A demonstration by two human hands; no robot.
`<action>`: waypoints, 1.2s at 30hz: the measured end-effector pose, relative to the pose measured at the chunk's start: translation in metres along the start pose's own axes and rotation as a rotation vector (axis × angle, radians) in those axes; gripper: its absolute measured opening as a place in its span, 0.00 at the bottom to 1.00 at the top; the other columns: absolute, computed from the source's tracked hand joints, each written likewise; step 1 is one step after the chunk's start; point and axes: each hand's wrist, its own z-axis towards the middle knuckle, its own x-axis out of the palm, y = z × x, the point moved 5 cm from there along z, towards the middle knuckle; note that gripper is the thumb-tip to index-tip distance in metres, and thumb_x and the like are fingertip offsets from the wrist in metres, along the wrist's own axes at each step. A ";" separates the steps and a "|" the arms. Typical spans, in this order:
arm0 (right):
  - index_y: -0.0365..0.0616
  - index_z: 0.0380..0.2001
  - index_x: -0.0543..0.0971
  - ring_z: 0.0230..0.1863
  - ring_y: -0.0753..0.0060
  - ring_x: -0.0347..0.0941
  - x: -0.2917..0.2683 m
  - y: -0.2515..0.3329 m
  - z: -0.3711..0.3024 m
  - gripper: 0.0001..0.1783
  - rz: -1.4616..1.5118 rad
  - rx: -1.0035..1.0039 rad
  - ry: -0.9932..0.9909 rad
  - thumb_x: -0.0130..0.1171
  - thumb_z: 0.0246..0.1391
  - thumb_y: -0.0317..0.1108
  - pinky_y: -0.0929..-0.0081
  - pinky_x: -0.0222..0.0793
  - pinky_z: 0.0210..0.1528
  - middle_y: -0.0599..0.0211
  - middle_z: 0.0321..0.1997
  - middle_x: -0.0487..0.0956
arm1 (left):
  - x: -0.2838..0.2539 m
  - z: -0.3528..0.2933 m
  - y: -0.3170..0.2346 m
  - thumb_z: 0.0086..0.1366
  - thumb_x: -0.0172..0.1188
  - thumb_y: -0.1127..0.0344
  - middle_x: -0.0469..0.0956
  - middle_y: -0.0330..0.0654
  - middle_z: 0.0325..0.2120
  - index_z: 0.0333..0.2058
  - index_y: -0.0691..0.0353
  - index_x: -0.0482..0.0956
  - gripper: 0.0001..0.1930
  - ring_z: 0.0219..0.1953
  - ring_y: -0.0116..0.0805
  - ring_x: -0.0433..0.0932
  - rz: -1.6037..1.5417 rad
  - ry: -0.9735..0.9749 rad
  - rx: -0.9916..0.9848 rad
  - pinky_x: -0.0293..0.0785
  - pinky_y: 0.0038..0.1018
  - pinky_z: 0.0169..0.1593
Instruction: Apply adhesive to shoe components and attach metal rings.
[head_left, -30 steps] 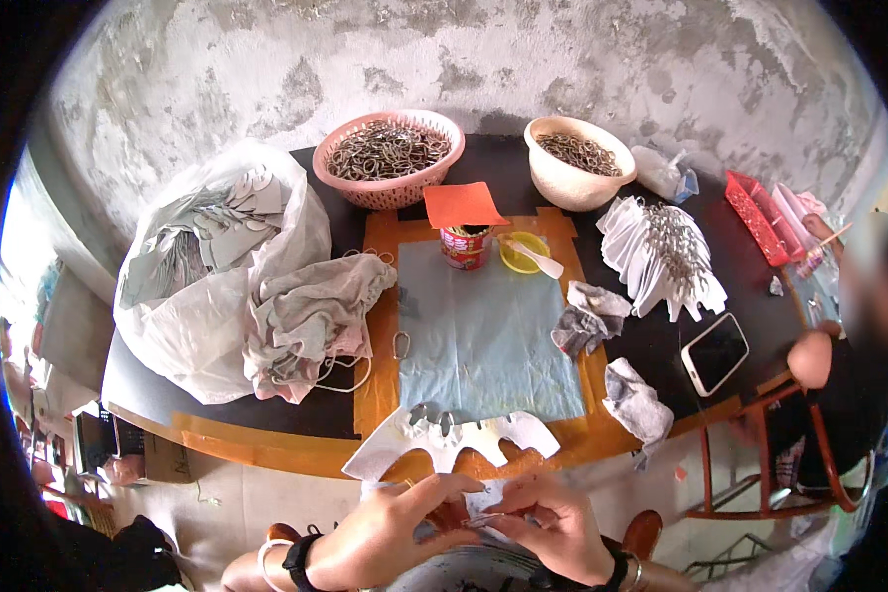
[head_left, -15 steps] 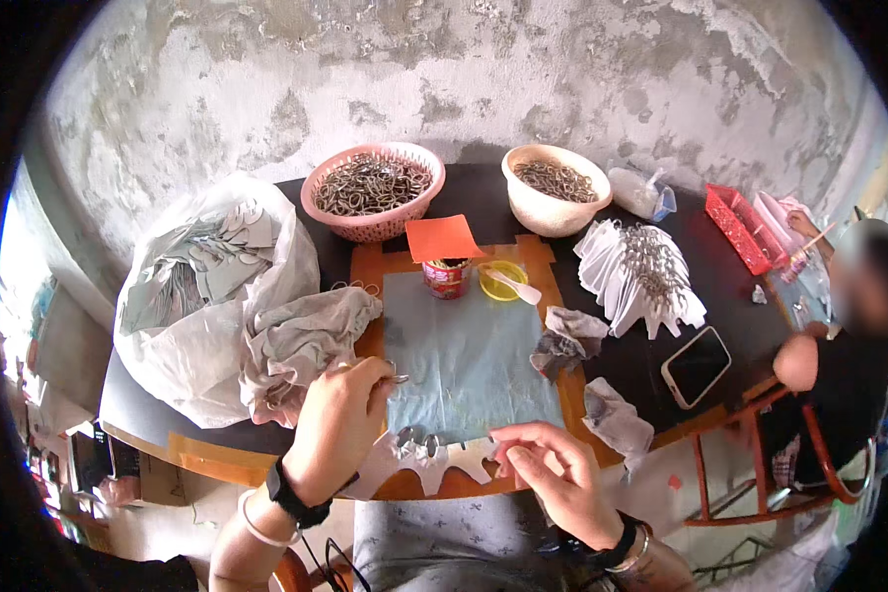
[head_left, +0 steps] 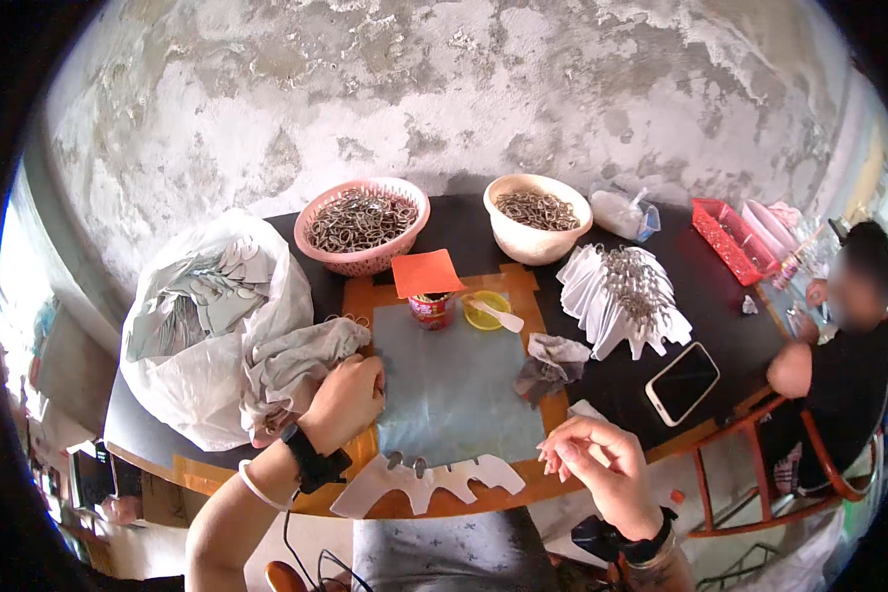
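Along the table's front edge lies a flat white cut-out piece (head_left: 419, 487) with arched notches, two small metal rings standing in slots on its upper edge. My left hand (head_left: 347, 398) is closed beside the grey cloth (head_left: 301, 365), left of the blue sheet (head_left: 444, 380); its fingertips face away, so what they hold is hidden. To the right of the white piece and apart from it, my right hand (head_left: 602, 469) has its fingers bent and drawn together. Anything between those fingertips is too small to name. A whitish cloth (head_left: 584, 408) is mostly covered by this hand.
At the back stand a pink basket (head_left: 340, 262) and a cream bowl (head_left: 523, 242) of metal rings. A plastic bag (head_left: 183, 385) of grey-white pieces fills the left. Rightward lie ringed white pieces (head_left: 587, 301), a phone (head_left: 683, 385) and a red box (head_left: 725, 247). A person (head_left: 849, 395) sits far right.
My right hand has left the white piece and moved right. My left hand has shifted slightly left; the ring seen at its fingers no longer shows. The whole view has also shifted.
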 end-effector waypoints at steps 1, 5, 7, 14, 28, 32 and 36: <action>0.36 0.39 0.77 0.37 0.80 0.74 -0.004 0.003 0.001 0.08 -0.006 -0.006 -0.006 0.52 0.63 0.29 0.83 0.68 0.36 0.65 0.38 0.78 | 0.000 0.005 0.000 0.51 0.57 0.74 0.77 0.58 0.31 0.41 0.67 0.70 0.16 0.35 0.58 0.76 -0.001 -0.004 0.009 0.72 0.40 0.40; 0.35 0.36 0.77 0.33 0.81 0.73 -0.023 0.015 -0.001 0.09 0.064 -0.042 -0.139 0.52 0.63 0.30 0.83 0.67 0.34 0.66 0.32 0.78 | -0.016 0.012 0.001 0.49 0.58 0.75 0.75 0.58 0.34 0.38 0.68 0.74 0.14 0.34 0.57 0.76 -0.012 -0.212 -0.013 0.73 0.38 0.40; 0.35 0.36 0.77 0.33 0.81 0.73 -0.039 0.020 -0.005 0.09 0.091 -0.047 -0.239 0.52 0.62 0.30 0.82 0.67 0.34 0.66 0.31 0.78 | -0.031 0.009 -0.006 0.50 0.58 0.75 0.75 0.57 0.35 0.36 0.68 0.75 0.13 0.33 0.56 0.76 0.000 -0.326 0.000 0.73 0.37 0.39; 0.35 0.35 0.78 0.30 0.79 0.70 -0.084 0.007 -0.015 0.09 0.277 -0.063 -0.478 0.54 0.61 0.31 0.81 0.65 0.33 0.66 0.30 0.77 | -0.134 -0.010 -0.129 0.55 0.60 0.73 0.76 0.48 0.31 0.36 0.66 0.76 0.09 0.31 0.43 0.78 -0.095 -0.234 0.242 0.74 0.31 0.36; 0.38 0.41 0.76 0.36 0.75 0.74 -0.049 -0.078 -0.108 0.08 -0.098 0.009 -0.102 0.58 0.58 0.27 0.77 0.71 0.37 0.66 0.36 0.76 | -0.025 0.226 -0.250 0.60 0.54 0.52 0.81 0.56 0.37 0.35 0.65 0.83 0.20 0.42 0.52 0.80 0.173 -0.235 0.206 0.75 0.41 0.46; 0.38 0.39 0.76 0.38 0.75 0.73 -0.067 0.010 -0.133 0.07 0.258 0.281 0.061 0.58 0.59 0.27 0.77 0.69 0.41 0.66 0.37 0.76 | 0.019 0.277 -0.188 0.56 0.55 0.69 0.82 0.52 0.28 0.27 0.63 0.84 0.09 0.32 0.45 0.82 0.190 -0.382 0.205 0.76 0.37 0.37; 0.37 0.36 0.75 0.37 0.72 0.71 -0.110 0.009 -0.154 0.07 0.309 0.233 -0.108 0.58 0.58 0.29 0.76 0.67 0.40 0.62 0.35 0.74 | 0.049 0.310 -0.173 0.57 0.55 0.67 0.83 0.45 0.29 0.26 0.56 0.86 0.10 0.34 0.42 0.82 0.681 -0.233 0.257 0.76 0.35 0.38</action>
